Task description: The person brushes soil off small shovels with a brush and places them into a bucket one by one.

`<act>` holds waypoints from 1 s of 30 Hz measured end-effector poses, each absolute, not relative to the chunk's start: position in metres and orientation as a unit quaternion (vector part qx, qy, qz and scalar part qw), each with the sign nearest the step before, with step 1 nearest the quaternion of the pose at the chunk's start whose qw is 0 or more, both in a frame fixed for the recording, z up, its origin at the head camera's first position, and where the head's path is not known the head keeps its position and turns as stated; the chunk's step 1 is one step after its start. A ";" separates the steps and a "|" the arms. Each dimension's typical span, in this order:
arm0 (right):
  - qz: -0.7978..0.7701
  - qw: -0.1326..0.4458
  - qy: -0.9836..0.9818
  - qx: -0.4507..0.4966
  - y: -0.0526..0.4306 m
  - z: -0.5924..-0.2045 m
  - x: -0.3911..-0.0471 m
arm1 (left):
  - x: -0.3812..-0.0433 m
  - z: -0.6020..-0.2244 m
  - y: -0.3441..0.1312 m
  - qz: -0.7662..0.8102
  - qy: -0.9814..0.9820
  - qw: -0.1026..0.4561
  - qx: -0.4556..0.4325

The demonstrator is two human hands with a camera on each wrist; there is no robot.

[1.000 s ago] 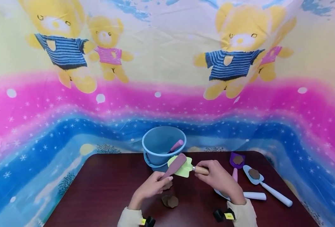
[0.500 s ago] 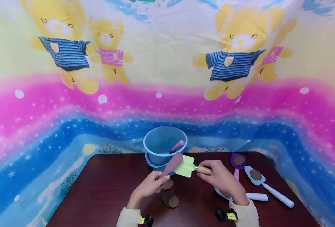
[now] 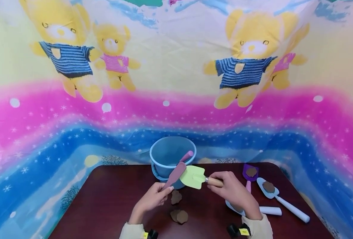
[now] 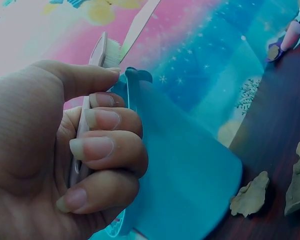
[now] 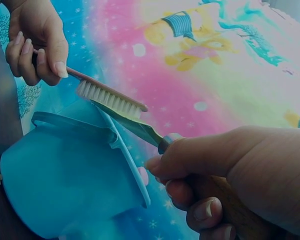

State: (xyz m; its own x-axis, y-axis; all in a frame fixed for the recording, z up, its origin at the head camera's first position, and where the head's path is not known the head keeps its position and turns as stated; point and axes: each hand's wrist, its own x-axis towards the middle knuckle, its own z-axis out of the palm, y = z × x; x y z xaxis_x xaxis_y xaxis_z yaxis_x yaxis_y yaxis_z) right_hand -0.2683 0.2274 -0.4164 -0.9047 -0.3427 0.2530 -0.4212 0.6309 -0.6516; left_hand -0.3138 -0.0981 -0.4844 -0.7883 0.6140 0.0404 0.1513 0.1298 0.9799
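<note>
My left hand (image 3: 152, 199) grips the handle of a mauve brush (image 3: 176, 173), fingers curled round it. White bristles point down at a light green trowel (image 3: 193, 176), and in the right wrist view they meet the trowel's blade. That trowel's wooden handle is held in my right hand (image 3: 231, 189). Both tools are raised in front of a blue bucket (image 3: 161, 161), which stands at the back of the table with a pink handle (image 3: 187, 156) sticking out of it. Brown clay-like lumps (image 3: 180, 216) lie on the table below the left hand.
On the right of the dark table (image 3: 110, 199) lie a purple shovel (image 3: 248, 172) and a pale blue scoop (image 3: 266, 187), each bearing a brown lump. Another white-handled scoop (image 3: 270, 210) is partly hidden by the right forearm. A printed cloth (image 3: 74, 139) hangs round the table.
The brush has slid left over the trowel's blade toward its tip, so more of the green shows. The right hand has stayed nearly in place, and the view has tilted slightly.
</note>
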 end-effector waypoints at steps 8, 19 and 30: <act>0.376 0.068 -0.897 0.222 0.230 -0.412 -0.271 | -0.318 -0.478 -0.102 0.600 0.738 0.166 0.260; 0.381 0.072 -0.897 0.215 0.226 -0.411 -0.273 | -0.317 -0.476 -0.105 0.613 0.731 0.152 0.257; 0.386 0.063 -0.894 0.217 0.224 -0.420 -0.274 | -0.314 -0.482 -0.095 0.626 0.707 0.176 0.278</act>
